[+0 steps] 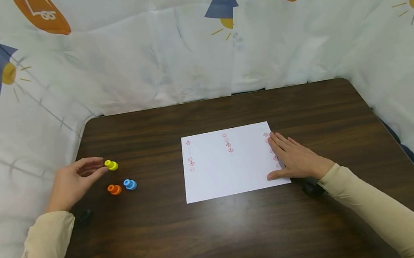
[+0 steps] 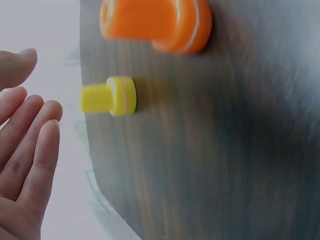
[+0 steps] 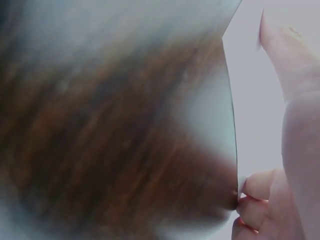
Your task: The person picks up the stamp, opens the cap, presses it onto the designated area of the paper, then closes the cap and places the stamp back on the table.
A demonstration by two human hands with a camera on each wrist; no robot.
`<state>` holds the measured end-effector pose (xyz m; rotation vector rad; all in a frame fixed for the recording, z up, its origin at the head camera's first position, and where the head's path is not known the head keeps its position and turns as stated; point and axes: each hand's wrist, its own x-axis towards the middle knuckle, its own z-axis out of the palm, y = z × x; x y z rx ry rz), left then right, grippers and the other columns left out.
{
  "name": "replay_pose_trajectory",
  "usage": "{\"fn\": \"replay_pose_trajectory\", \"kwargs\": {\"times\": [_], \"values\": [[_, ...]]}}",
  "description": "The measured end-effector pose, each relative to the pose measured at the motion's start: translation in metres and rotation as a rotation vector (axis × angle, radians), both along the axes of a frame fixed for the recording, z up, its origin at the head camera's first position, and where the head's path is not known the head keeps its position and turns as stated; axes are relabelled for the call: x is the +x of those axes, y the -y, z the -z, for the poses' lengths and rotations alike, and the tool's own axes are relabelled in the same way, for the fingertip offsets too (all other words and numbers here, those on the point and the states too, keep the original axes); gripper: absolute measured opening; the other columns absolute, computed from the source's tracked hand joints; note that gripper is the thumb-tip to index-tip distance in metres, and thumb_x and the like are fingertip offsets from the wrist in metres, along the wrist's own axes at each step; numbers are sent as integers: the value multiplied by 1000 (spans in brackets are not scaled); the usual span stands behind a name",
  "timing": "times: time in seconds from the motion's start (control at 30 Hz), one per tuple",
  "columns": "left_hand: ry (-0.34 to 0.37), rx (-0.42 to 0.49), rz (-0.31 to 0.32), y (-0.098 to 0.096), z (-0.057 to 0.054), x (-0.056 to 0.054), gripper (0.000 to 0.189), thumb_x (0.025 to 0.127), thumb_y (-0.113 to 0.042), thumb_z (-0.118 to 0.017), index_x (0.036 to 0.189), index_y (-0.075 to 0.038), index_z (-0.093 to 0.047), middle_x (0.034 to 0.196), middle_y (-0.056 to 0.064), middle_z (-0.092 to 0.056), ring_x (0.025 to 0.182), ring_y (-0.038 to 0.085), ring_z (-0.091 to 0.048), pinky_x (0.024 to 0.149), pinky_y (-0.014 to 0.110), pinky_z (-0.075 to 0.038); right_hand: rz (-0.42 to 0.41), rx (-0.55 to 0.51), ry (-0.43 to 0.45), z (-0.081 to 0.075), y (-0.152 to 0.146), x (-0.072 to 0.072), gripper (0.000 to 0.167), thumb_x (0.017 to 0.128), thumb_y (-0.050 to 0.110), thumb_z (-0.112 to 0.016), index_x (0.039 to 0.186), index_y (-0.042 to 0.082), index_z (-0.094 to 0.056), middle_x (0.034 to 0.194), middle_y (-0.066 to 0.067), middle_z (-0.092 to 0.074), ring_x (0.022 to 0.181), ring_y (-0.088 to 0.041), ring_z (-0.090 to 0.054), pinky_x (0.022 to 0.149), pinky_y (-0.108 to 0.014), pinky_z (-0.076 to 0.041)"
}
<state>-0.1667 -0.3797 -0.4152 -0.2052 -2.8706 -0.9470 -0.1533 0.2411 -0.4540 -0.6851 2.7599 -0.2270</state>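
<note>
My left hand [image 1: 76, 181] is beside a small yellow stamp [image 1: 111, 165] with a knob-shaped handle. In the left wrist view, thumb and fingers are apart, and the yellow stamp [image 2: 111, 96] stands on the table beyond the fingertips. An orange stamp [image 1: 114, 189] and a blue stamp [image 1: 130, 184] stand just nearer to me. My right hand [image 1: 296, 159] lies flat on the right edge of a white sheet of paper [image 1: 231, 177], fingers extended. Red stamped prints form three columns on the sheet, the right one partly covered by that hand.
Everything stands on a dark wood-grain table [image 1: 219, 238]. White fabric [image 1: 168, 61] with rocket and orange patterns hangs around its far side and both ends. The sheet lies a little right of the table's middle, well apart from the stamps.
</note>
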Motion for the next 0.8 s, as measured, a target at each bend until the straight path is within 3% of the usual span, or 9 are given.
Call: {"fn": "replay_pose_trajectory", "kwargs": {"times": [0.13, 0.33, 0.6, 0.7, 0.8], "values": [[-34, 1, 29, -11, -2, 8, 33, 88, -16, -84, 117, -3, -75, 108, 24, -77, 80, -28, -56, 70, -4, -47, 7, -4, 8, -2, 0, 1, 123, 83, 77, -66, 162, -6, -20, 172, -25, -14, 161, -45, -16, 128, -67, -23], [-19, -18, 58, -25, -6, 18, 32, 87, -21, -85, 116, -9, -77, 105, 17, -80, 82, -29, -57, 70, -3, -46, 23, -18, 13, -3, 2, 3, 123, 84, 77, -66, 161, -7, -19, 172, -26, -13, 161, -45, -15, 128, -67, -21], [-9, -39, 129, -37, -1, 27, 35, 83, -15, -87, 116, -7, -76, 103, 14, -81, 84, -28, -57, 70, 0, -48, 23, -26, 23, 2, 1, 4, 124, 83, 78, -65, 162, -6, -19, 173, -25, -13, 161, -44, -15, 128, -67, -22], [0, -49, 136, -40, 2, 29, 36, 83, -17, -87, 116, -9, -76, 104, 12, -81, 84, -20, -63, 70, 2, -50, 20, -28, 19, 2, 1, 3, 123, 83, 77, -66, 162, -6, -20, 173, -25, -13, 162, -43, -14, 128, -67, -22], [11, -73, 135, -41, 3, 31, 37, 84, -23, -87, 118, -11, -76, 107, 11, -80, 85, -3, -74, 70, 4, -51, 21, -28, 15, 2, 1, 3, 123, 83, 76, -67, 162, -6, -20, 173, -25, -13, 162, -43, -15, 128, -67, -22]]}}
